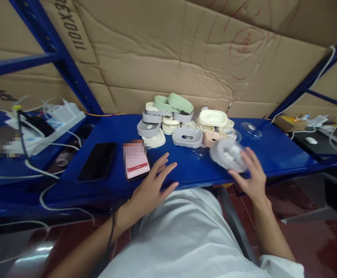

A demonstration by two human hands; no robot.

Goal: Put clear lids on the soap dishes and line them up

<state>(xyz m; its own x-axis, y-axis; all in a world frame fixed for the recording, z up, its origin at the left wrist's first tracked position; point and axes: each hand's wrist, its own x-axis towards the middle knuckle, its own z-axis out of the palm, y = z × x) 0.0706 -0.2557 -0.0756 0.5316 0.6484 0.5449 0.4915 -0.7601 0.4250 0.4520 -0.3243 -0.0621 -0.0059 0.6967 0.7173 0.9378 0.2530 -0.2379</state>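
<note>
My right hand [252, 173] grips the near edge of a pale, partly see-through oval dish [228, 155], blurred by motion, just above the blue table. My left hand [154, 185] hovers at the table's front edge with its fingers spread and nothing in them. Beyond the hands stands a heap of plastic soap-dish-like parts: green rings [180, 103] on top, a grey oval tray [187, 137] in front, a cream tray [213, 117] to the right, and a peach piece [213, 137] behind the held dish. A clear oval cover [199, 153] lies flat nearby.
A phone with a lit screen [136, 160] and a dark phone [97, 161] lie left on the blue table [168, 170]. Another clear cover [251, 130] rests at the right. White cables and a power strip [67, 116] are at far left. Cardboard [157, 46] backs the table.
</note>
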